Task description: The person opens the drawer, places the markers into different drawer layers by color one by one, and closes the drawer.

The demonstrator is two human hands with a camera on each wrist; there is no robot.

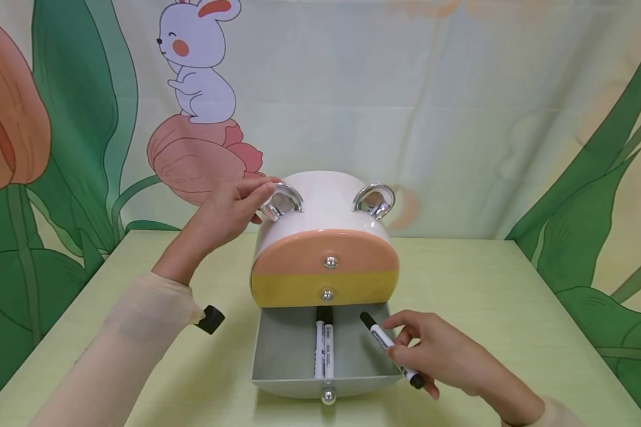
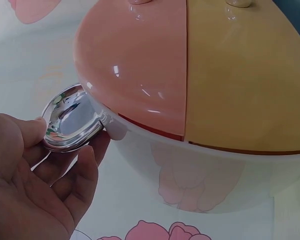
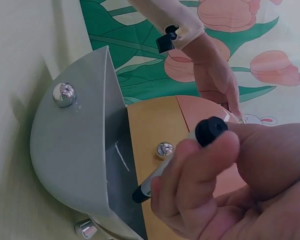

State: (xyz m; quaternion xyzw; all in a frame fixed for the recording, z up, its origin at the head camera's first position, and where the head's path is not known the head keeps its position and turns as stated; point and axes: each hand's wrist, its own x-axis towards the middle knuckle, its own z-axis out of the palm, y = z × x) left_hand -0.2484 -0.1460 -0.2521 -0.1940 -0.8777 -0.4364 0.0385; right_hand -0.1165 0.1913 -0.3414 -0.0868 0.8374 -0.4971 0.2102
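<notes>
My left hand [image 1: 225,212] pinches the silver left ear [image 2: 72,120] of a white storage box [image 1: 326,196] with a rounded top. Below the box's orange drawer [image 1: 294,252] and yellow drawer [image 1: 288,289], a grey bottom drawer [image 1: 285,356] stands pulled out. Two white markers [image 1: 328,356] with black caps lie side by side inside it. Over the drawer's right side, my right hand [image 1: 432,350] grips a third marker [image 1: 379,336] between thumb and fingers. This marker slants, its capped end towards the box; the right wrist view shows its black end [image 3: 211,131] close up.
A second silver ear [image 1: 375,201] stands on the box's right. Round silver knobs [image 1: 328,396] stick out from the drawer fronts. The pale green table [image 1: 459,284] bears the box, and a printed cloth [image 1: 448,118] with a rabbit and tulips hangs behind.
</notes>
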